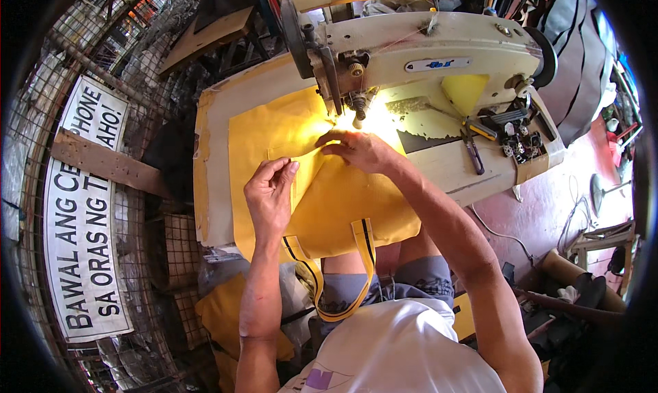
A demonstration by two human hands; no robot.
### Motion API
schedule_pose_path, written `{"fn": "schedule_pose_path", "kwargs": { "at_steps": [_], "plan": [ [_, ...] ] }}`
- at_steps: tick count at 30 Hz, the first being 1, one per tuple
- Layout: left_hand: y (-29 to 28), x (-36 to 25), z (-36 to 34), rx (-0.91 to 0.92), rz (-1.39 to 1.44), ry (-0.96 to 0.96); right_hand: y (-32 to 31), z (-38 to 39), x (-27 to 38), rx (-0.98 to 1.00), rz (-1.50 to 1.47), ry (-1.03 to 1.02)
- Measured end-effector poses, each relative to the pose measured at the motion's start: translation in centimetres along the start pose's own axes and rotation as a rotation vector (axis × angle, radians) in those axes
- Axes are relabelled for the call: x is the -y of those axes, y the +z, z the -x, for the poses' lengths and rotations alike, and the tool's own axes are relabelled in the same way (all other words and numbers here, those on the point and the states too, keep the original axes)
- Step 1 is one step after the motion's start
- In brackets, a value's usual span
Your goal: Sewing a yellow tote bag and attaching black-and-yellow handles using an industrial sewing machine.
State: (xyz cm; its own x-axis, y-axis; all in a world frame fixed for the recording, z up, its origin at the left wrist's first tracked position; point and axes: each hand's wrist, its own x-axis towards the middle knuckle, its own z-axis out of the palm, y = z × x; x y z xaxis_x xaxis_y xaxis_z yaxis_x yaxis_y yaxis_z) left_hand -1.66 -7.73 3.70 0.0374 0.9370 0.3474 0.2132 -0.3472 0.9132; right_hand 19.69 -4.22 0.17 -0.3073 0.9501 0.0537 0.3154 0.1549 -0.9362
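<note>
Sewing workshop: a heavy sewing machine (439,57) stands on a worktop (449,179) just beyond the right hand (360,151). Right of that hand lie a utility knife (482,130) and small metal parts (524,146); well left of the left hand (269,194), a lettered sign (89,215) hangs against wire mesh (137,88).

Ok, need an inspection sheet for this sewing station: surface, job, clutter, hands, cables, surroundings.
Surface: pale sewing table, edges worn, largely covered by yellow fabric.
Job's things: fabric lies under the sewing machine; striped strap hangs toward the lap.
Clutter: small metal parts, yellow-and-dark cutter and purple-handled tool at right.
Hands: left hand pinches the fabric; right hand rests nearer the needle, grip unclear.
Cables: thin cord loose across the floor, right.
Surroundings: wire mesh and white sign at left.
</note>
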Motion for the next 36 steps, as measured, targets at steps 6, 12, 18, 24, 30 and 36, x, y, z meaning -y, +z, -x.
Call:
{"fn": "schedule_pose_path", "kwargs": {
  "at_steps": [6,12,18,24,30,36],
  "plan": [
    [0.1,0.2,0.0,0.018,-0.015,-0.001,-1.4,-1.3,-5.0,-0.271,0.406,-0.579],
    [-0.2,-0.1,-0.3,0.057,-0.029,-0.025,-1.0,-1.5,-5.3,-0.333,0.440,-0.637],
    [0.5,0.3,0.0,-0.001,-0.054,0.095,-1.4,-0.3,-2.4,-0.345,0.459,-0.606],
    [0.8,0.6,0.4,-0.039,-0.061,0.108,0.3,0.1,-1.3,-0.068,0.160,-0.196],
    [0.6,0.5,0.5,-0.022,-0.044,0.078,0.8,-0.6,-1.5,-0.071,0.069,-0.263],
    [1.1,0.6,0.5,-0.065,-0.024,0.144,2.2,-0.5,-0.1,-0.106,-0.031,-0.348]
  ]
}}
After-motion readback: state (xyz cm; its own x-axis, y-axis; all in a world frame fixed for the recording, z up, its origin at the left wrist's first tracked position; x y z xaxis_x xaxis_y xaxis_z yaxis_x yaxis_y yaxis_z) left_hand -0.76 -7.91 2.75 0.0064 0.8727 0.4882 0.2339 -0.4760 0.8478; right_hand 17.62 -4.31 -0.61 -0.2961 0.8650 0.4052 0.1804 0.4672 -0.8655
